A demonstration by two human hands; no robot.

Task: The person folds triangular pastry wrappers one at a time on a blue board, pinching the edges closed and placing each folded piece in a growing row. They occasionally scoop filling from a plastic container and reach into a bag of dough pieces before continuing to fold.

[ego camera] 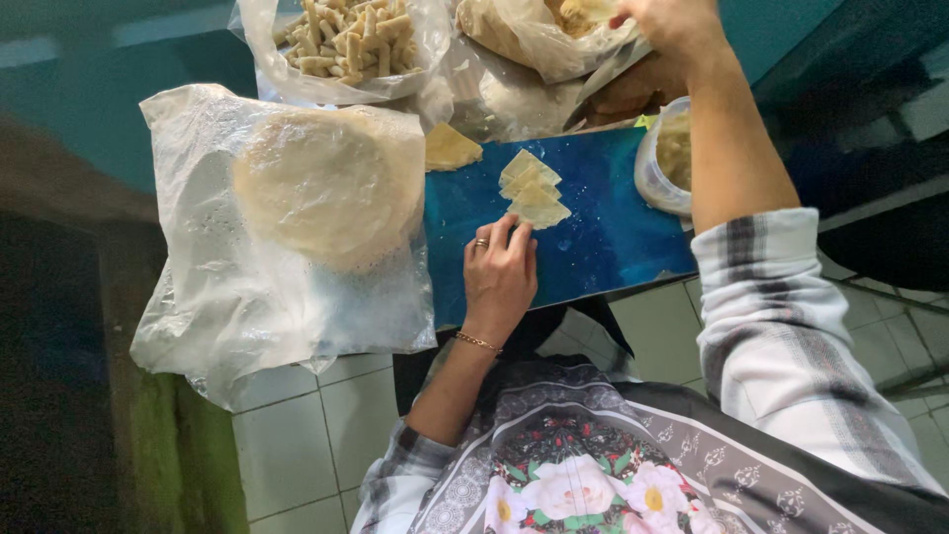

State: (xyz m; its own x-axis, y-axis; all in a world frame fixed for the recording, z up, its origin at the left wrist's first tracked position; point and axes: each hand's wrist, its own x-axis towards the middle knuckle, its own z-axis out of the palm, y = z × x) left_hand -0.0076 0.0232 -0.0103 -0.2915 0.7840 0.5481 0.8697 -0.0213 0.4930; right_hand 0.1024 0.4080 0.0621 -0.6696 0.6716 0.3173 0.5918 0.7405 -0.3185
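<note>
The left hand (499, 272) rests open-fingered, pinning a triangular pastry wrapper (539, 210) on the blue bench (603, 247); the right hand (672, 22) reaches into a filling bag (539, 40), grip unclear; the wrapper is best kept flat.

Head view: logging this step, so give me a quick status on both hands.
Left hand flat on blue board, fingertips at pale triangular dough pieces. Right hand reaching into clear plastic bag. Nothing between them.

At your far left sits a clear plastic bag of pale rolled sticks (346, 40). Nearer you, a round stack of thin wrappers (326, 183) lies on crumpled plastic sheet (208, 307). White floor tiles (297, 445) below.
</note>
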